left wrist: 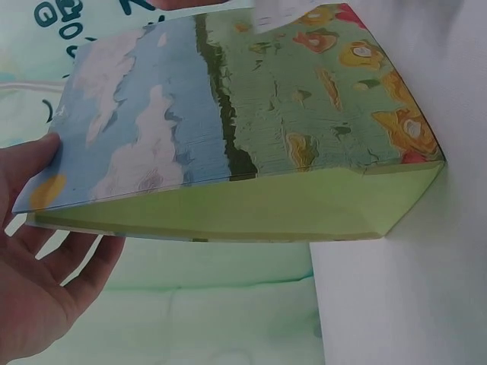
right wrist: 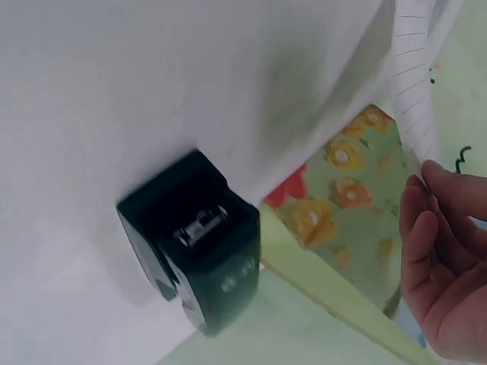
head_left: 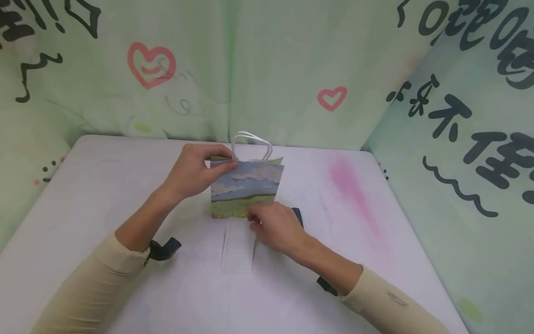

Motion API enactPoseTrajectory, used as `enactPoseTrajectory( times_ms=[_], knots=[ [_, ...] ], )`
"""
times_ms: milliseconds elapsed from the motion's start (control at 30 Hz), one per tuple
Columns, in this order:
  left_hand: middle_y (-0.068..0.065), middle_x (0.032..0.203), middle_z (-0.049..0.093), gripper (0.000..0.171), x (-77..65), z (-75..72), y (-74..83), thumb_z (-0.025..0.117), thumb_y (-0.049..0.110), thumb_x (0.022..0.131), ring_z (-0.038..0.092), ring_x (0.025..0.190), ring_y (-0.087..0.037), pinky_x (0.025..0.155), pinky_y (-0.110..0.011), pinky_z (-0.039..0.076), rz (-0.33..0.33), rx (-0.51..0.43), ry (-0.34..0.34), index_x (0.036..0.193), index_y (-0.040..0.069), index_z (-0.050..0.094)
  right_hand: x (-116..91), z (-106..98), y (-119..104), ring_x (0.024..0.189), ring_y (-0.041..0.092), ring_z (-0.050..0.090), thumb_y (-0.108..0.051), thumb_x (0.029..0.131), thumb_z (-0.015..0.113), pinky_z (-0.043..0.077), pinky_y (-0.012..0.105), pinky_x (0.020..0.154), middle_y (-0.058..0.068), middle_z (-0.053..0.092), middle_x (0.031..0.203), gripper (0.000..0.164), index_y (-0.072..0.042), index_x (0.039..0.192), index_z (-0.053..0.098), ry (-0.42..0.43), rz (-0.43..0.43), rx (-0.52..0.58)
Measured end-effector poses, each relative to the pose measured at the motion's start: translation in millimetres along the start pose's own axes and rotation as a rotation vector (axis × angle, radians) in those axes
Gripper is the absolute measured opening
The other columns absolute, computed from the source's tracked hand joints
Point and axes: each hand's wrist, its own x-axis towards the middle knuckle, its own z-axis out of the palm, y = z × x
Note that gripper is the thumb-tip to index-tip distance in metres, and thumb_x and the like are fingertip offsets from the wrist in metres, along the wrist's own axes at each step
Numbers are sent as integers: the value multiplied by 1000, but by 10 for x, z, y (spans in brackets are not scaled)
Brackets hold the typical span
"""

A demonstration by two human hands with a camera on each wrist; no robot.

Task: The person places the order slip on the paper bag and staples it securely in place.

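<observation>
A small paper gift bag (head_left: 246,185), painted with sky, meadow and flowers, stands upright on the table, its white cord handles (head_left: 252,135) sticking up. My left hand (head_left: 192,174) grips its upper left edge, thumb on the front panel and fingers behind. The green side fold (left wrist: 251,205) shows in the left wrist view. My right hand (head_left: 279,227) pinches the upper end of a lined white paper strip (head_left: 238,250) in front of the bag's lower edge. In the right wrist view this strip (right wrist: 415,84) bends away from the fingertips (right wrist: 430,171).
A dark green boxy device (right wrist: 205,243) with a metal piece in its recess stands beside the bag, mostly hidden behind my right hand in the head view. The white table (head_left: 333,287) ends at a pale green printed curtain (head_left: 283,55) behind and at the sides.
</observation>
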Motion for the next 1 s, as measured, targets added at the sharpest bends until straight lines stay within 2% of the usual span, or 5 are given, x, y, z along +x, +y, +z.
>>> enactPoseTrajectory(
  times_ms=[200,400,633,1000],
  knots=[
    [13,93,71,12,17,-17,-10,73,31,85,64,92,-4,78,-32,49,-13,-6,-5,95,24,74,39,-182,13,65,0,55,-12,83,71,45,18,58,-11,67,78,9,-19,89,73,88,-39,-33],
    [13,93,71,14,30,-37,-22,73,31,85,65,92,-4,79,-32,50,-6,-16,-22,96,24,74,98,-337,17,62,2,53,-10,84,71,45,19,56,-10,66,76,8,-18,87,73,163,-71,-13],
    [13,95,70,14,39,-49,-58,71,33,87,65,95,-5,79,-33,50,-23,-30,-57,98,25,74,171,-448,-1,57,-4,55,-12,84,72,44,16,53,-11,63,72,5,-17,85,72,221,-62,15],
    [10,99,71,14,70,-123,-50,69,29,89,65,99,-9,80,-36,50,-6,-52,-97,100,22,73,296,-594,-2,64,4,56,-11,82,75,48,19,58,-7,67,77,7,-15,87,72,327,-74,-10]
  ],
)
